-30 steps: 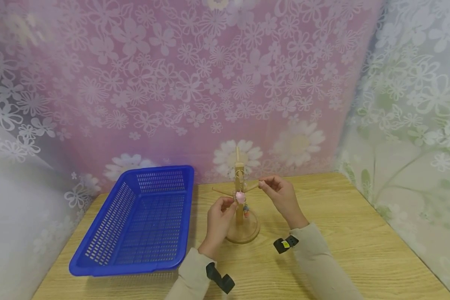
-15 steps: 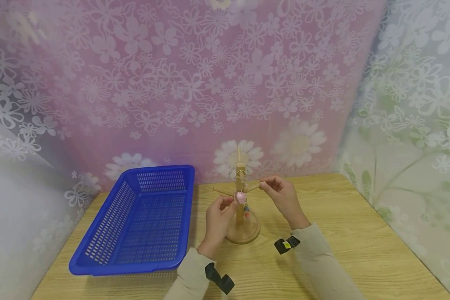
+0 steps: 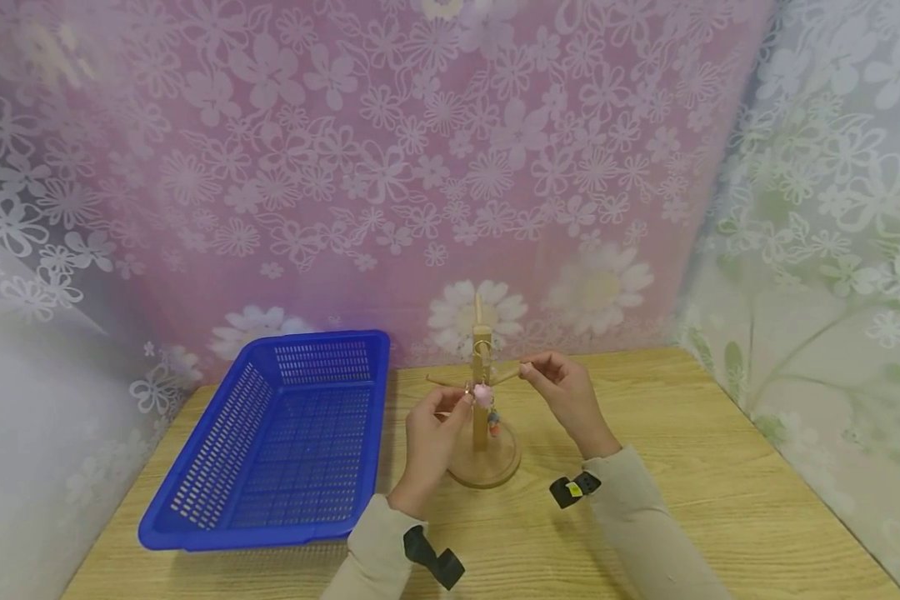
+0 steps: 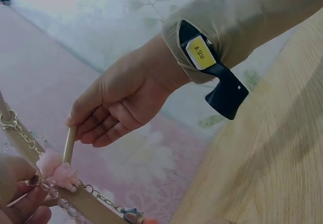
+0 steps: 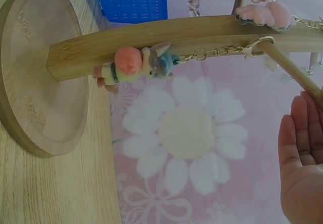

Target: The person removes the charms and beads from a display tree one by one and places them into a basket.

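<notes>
A wooden stand (image 3: 481, 435) with several pegs rises from a round base. My right hand (image 3: 566, 400) pinches the tip of its right peg (image 3: 506, 377). Left of the post, my left hand (image 3: 433, 429) pinches a bracelet of clear pinkish beads (image 4: 62, 203) between thumb and fingers. A pink plush keychain charm (image 3: 483, 395) hangs from a chain in front of the post, close to the left fingertips. On the right peg hangs another keychain, a small figurine (image 5: 156, 62) with an orange-red ball. How the bracelet sits against the left peg (image 3: 444, 383) is partly hidden.
A blue plastic basket (image 3: 378, 417) with perforated walls stands left of the stand on the wooden table (image 3: 690, 492). Behind the table hangs a pink floral curtain (image 3: 345, 208). Pale floral sheets close off both sides.
My left hand has shifted slightly left, its fingertips drawing a little away from the pink charm. The right hand keeps its pinch on the peg tip.
</notes>
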Tool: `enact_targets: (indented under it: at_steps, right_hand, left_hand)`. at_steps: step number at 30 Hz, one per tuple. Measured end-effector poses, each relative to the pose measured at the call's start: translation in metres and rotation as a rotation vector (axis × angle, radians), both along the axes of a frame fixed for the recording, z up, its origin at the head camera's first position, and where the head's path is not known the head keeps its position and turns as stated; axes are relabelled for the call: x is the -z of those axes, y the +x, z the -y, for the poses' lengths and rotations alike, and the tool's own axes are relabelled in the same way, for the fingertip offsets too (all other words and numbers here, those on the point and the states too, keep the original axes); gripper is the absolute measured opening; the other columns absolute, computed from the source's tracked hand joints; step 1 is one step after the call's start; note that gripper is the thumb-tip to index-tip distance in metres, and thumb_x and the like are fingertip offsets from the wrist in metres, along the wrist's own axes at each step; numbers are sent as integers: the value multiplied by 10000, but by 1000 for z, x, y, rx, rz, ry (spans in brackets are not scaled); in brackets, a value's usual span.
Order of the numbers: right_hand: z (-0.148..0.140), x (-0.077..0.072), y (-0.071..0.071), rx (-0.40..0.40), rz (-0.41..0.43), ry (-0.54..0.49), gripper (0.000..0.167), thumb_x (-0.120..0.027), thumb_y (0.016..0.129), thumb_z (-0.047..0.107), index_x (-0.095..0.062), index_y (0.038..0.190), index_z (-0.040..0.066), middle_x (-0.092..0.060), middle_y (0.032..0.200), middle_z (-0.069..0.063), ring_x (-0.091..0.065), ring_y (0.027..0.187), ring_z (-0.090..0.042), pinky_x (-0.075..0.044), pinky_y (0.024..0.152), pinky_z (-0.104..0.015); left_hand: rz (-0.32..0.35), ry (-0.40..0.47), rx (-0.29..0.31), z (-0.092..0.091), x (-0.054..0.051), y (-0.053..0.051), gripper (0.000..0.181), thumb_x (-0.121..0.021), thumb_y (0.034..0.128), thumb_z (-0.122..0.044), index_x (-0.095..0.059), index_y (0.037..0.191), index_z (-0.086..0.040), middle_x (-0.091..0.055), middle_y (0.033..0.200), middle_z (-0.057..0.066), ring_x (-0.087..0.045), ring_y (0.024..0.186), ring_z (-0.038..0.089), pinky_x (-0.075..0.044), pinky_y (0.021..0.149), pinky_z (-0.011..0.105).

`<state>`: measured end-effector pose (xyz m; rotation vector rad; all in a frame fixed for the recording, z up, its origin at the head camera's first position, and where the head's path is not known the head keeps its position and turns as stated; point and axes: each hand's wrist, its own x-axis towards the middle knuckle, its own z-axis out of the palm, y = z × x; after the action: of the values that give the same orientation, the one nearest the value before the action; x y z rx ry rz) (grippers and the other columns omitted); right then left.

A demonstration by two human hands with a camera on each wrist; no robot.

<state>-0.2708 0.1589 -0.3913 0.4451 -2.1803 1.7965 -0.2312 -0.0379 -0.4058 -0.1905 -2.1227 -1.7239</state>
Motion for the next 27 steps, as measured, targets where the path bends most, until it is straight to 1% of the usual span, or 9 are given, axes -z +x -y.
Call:
enact_targets:
  at_steps: [3, 8, 12, 15, 19, 21, 24, 27]
  right_hand:
    - [0, 1, -1, 5, -6, 0, 236, -643, 904, 158, -630, 966, -70, -637, 938, -226, -619, 777, -57, -504, 756, -197]
    - [0, 2, -2, 1, -8, -8, 243, -645, 904, 164, -626, 960, -72, -632, 961, -249, -620, 778, -56, -504, 759, -196]
    - [1, 2, 0, 4, 1, -17, 239, -645, 905, 168, -626, 965, -62, -642, 958, -201, -618, 780, -57, -503, 761, -196]
    - [1, 1, 0, 8, 3, -20, 230, -647, 902, 164, -628, 969, -55, -647, 942, -168, -619, 778, -61, -506, 759, -200]
    - [2, 0, 1, 13, 6, -16, 229, -651, 900, 166, -631, 974, -50, -646, 940, -187, -619, 773, -60, -508, 751, -203]
    - [2, -1, 2, 15, 10, -14, 231, -652, 899, 168, -631, 973, -49, -645, 951, -207, -618, 772, -55, -507, 750, -199]
    - [2, -2, 3, 15, 18, -11, 231, -651, 900, 168, -629, 975, -50, -640, 966, -231, -617, 773, -48, -505, 751, -190]
    - [2, -2, 3, 16, 18, -9, 228, -649, 901, 163, -630, 976, -51, -638, 964, -238, -615, 770, -51, -503, 750, -189]
  left_hand:
    - [14, 29, 17, 2, -2, 0, 115, -683, 861, -143, -698, 909, -39, -695, 856, 77, -586, 740, 123, -482, 663, 233]
    - [76, 121, 54, 6, -6, -2, 146, -662, 877, -123, -681, 946, 4, -681, 884, 111, -567, 736, 117, -460, 649, 213]
    - [114, 170, 76, 9, -12, -2, 171, -649, 886, -114, -669, 977, 29, -670, 892, 108, -556, 746, 115, -449, 668, 208]
    - [110, 196, 90, 11, -15, -1, 173, -633, 897, -96, -660, 989, 48, -670, 898, 106, -564, 764, 114, -461, 689, 220]
    - [101, 216, 109, 14, -18, -2, 167, -623, 903, -84, -651, 982, 61, -673, 894, 123, -586, 781, 141, -485, 708, 252]
    - [108, 209, 103, 15, -18, -3, 173, -627, 904, -101, -652, 984, 50, -679, 898, 125, -593, 786, 147, -493, 719, 269]
    - [110, 194, 87, 17, -20, -3, 188, -634, 902, -128, -658, 993, 35, -687, 908, 135, -601, 793, 154, -492, 728, 259]
    - [83, 184, 85, 20, -22, -3, 198, -632, 904, -125, -658, 998, 46, -685, 904, 164, -608, 789, 163, -484, 698, 224]
